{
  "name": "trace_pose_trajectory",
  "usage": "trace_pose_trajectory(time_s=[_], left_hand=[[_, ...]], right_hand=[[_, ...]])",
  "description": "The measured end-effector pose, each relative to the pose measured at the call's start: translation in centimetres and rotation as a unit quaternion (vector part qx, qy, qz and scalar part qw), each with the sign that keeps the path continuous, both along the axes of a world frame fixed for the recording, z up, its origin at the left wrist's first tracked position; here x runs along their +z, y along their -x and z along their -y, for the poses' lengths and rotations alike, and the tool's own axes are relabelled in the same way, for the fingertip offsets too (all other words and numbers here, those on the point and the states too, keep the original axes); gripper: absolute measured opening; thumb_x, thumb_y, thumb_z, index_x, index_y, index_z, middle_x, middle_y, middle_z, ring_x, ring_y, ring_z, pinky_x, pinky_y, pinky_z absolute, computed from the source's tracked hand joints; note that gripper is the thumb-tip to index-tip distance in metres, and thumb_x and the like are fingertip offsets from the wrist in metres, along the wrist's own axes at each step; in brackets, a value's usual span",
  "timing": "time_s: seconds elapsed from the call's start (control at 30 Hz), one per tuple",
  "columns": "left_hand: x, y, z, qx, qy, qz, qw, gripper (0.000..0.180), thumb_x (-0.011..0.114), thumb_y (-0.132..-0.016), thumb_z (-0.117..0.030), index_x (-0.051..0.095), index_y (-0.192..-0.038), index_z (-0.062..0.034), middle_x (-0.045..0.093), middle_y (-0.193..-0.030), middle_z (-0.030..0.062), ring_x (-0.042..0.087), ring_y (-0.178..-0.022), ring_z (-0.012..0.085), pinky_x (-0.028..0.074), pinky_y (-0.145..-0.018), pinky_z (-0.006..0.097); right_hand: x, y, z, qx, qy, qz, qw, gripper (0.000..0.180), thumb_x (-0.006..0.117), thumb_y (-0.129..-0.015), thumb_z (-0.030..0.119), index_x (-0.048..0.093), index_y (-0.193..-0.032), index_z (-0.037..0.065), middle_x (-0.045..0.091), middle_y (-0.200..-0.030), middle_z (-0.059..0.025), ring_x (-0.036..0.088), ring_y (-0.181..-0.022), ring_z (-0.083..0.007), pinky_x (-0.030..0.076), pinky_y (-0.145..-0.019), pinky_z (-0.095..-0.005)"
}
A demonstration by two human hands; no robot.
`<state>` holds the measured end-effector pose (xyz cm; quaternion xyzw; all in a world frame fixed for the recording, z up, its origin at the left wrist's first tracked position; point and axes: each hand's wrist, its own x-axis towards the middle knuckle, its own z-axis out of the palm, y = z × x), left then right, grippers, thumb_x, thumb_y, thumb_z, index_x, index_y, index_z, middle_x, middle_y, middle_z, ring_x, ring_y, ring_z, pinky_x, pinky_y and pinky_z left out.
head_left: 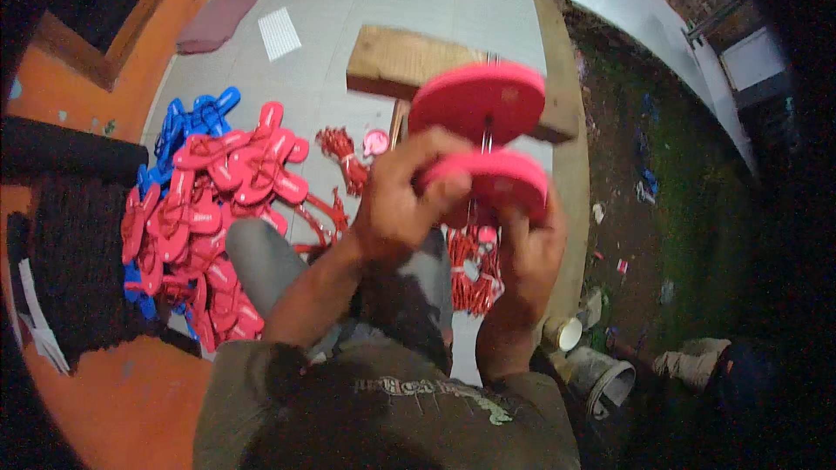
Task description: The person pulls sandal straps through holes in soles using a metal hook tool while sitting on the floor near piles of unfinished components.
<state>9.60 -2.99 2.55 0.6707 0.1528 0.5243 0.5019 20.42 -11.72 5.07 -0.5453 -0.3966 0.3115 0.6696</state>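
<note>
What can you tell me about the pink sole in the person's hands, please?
The pink sole looks like a foam sandal sole, oval and flat, seen edge-on and bent or doubled into two lobes. A thin metal rod passes between them. The left hand grips its lower lobe from the left, thumb on top; the right hand supports it from beneath. It is held above a wooden block.
</note>
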Motion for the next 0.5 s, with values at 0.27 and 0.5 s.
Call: trace_pose_trajectory(time_s=[0.27, 0.5], left_hand=[[-2.0, 2.6, 4.9, 0.029, -0.111, 0.033, 0.993, 0.032, 0.065, -0.069, -0.034, 0.058, -0.081, -0.0048, 0.054, -0.071, 0.0063, 0.051, -0.062, 0.0206, 0.039, -0.056, 0.033], [-0.4, 3.8, 3.6, 0.067, -0.232, 0.017, 0.970, 0.035, 0.060, -0.073, -0.038, 0.055, -0.079, -0.0033, 0.053, -0.068, 0.0065, 0.051, -0.059, 0.0228, 0.039, -0.054, 0.032]], right_hand=[[-3.7, 1.8, 4.1, -0.013, -0.106, 0.187, 0.976, 0.019, 0.059, -0.069, 0.006, 0.060, -0.087, 0.005, 0.052, -0.074, -0.0059, 0.050, -0.076, -0.0210, 0.040, -0.070, -0.0312], [-4.5, 3.1, 6.6, 0.195, -0.236, -0.094, 0.947, 0.023, 0.064, -0.069, 0.013, 0.055, -0.087, 0.001, 0.052, -0.079, -0.0073, 0.052, -0.083, -0.0189, 0.042, -0.076, -0.0328]])
